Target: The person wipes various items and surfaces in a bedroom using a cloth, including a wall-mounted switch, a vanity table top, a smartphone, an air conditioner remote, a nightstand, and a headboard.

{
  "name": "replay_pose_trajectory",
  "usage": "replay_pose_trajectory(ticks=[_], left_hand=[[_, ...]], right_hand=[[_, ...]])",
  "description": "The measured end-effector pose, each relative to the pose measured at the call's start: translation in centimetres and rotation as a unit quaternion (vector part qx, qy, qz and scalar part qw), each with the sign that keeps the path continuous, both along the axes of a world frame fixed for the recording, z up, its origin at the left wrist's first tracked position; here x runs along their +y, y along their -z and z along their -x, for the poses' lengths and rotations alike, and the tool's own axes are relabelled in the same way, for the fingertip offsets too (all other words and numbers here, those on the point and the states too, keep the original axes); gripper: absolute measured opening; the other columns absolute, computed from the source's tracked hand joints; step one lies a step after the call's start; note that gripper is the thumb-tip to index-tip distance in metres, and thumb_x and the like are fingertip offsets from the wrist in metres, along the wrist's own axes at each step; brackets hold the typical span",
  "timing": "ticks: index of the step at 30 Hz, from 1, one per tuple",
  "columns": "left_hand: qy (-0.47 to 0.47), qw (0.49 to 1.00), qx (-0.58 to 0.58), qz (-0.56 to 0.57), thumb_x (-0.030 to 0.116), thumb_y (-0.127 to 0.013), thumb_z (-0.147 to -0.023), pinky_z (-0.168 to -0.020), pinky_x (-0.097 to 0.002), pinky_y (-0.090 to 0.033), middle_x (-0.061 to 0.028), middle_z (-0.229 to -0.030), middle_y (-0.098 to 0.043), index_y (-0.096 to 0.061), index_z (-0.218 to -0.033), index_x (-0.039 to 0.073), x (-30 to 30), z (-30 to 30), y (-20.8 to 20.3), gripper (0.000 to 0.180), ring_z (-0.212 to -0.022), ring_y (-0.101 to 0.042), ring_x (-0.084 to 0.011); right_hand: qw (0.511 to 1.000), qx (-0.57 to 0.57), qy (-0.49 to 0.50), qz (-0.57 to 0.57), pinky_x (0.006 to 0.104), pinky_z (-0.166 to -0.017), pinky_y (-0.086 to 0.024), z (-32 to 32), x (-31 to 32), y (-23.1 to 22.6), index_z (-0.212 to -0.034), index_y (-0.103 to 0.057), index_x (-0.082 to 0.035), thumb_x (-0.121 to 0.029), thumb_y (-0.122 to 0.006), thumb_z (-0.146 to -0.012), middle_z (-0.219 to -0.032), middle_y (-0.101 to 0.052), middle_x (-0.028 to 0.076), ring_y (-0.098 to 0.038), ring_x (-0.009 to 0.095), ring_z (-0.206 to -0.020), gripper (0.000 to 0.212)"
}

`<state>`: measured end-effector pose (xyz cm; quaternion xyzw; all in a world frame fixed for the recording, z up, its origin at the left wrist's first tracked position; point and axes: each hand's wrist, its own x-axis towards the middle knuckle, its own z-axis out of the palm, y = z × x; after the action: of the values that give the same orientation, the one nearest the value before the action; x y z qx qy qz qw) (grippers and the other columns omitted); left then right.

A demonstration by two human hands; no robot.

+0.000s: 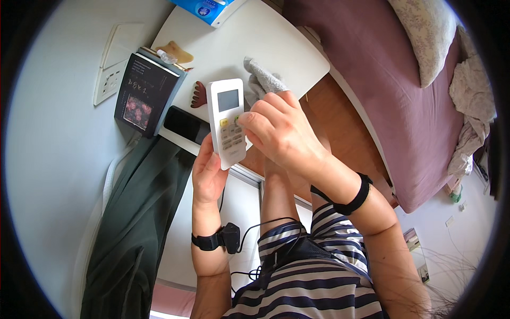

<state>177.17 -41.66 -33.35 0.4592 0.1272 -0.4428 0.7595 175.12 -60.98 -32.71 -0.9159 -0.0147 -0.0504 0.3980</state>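
Note:
Upright in my left hand (pixel 207 173) is a white air-conditioner remote control (pixel 226 151), gripped by its lower end, its grey screen and buttons facing me. My right hand (pixel 281 130) is closed, its thumb and bent fingertips at the remote's right edge beside the upper buttons. A crumpled grey cloth (pixel 260 77) sticks out beyond the right fingers, and the part at the fingers is hidden. Behind the remote lie a black phone (pixel 183 123) and a dark red claw-shaped comb (pixel 199 95) on the white table (pixel 255 32).
Against the left wall stands a dark book (pixel 146 90), near a tan flat stone-like piece (pixel 176 52). A blue tissue pack (pixel 207 9) sits at the table's far edge. To the right is a bed with a mauve sheet (pixel 372 101). A dark green curtain (pixel 133 223) hangs at lower left.

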Motion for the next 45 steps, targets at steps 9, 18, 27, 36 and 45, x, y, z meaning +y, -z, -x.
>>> replay_pose_trajectory(ticks=[9,18,27,36,45], left_hand=[[0.031,0.999,0.009,-0.039,0.033,-0.052,-0.089,-0.101,-0.0316,-0.033,-0.0055,-0.129,-0.045,-0.030,-0.136,0.004,-0.1,0.8,0.2,0.060,-0.120,-0.042,-0.0153],[-0.012,1.000,0.015,-0.024,0.024,-0.051,-0.090,-0.101,-0.0330,-0.035,-0.0101,-0.129,-0.045,-0.032,-0.134,0.000,0.2,1.5,0.4,0.054,-0.121,-0.043,-0.0188],[-0.023,1.000,-0.018,-0.010,0.029,-0.056,-0.087,-0.104,-0.0360,-0.032,-0.0085,-0.134,-0.041,-0.029,-0.138,0.008,0.0,1.3,0.7,0.062,-0.126,-0.038,-0.0199],[-0.014,0.999,-0.035,-0.033,0.023,-0.059,-0.085,-0.104,-0.0362,-0.032,-0.0103,-0.133,-0.042,-0.032,-0.135,0.003,-0.1,1.0,0.6,0.061,-0.123,-0.041,-0.0210],[-0.009,0.998,-0.042,-0.034,0.024,-0.060,-0.085,-0.103,-0.0360,-0.032,-0.0103,-0.131,-0.044,-0.032,-0.134,0.002,0.2,1.1,0.8,0.061,-0.122,-0.041,-0.0205]], right_hand=[[0.999,-0.006,-0.015,-0.028,0.0310,-0.069,-0.037,-0.3,0.6,-0.4,-0.086,-0.056,-0.008,-0.004,-0.070,-0.062,-0.072,-0.050,0.002,-0.051,0.019,-0.071,0.028],[0.999,0.008,-0.026,-0.028,0.0306,-0.070,-0.037,0.2,1.0,-0.1,-0.085,-0.057,-0.009,-0.005,-0.069,-0.064,-0.074,-0.052,0.002,-0.051,0.019,-0.073,0.024],[0.996,0.010,0.055,-0.072,0.0315,-0.065,-0.037,1.1,1.1,-0.7,-0.080,-0.056,-0.008,-0.006,-0.069,-0.062,-0.072,-0.050,0.003,-0.050,0.020,-0.070,0.023],[0.998,-0.011,0.036,-0.046,0.0313,-0.064,-0.036,0.8,2.0,-1.0,-0.079,-0.053,-0.006,-0.007,-0.063,-0.065,-0.072,-0.048,0.004,-0.047,0.020,-0.069,0.017],[1.000,0.003,0.014,-0.010,0.0313,-0.064,-0.036,0.8,1.6,-0.6,-0.079,-0.052,-0.004,-0.010,-0.060,-0.064,-0.072,-0.047,0.005,-0.047,0.020,-0.070,0.018]])
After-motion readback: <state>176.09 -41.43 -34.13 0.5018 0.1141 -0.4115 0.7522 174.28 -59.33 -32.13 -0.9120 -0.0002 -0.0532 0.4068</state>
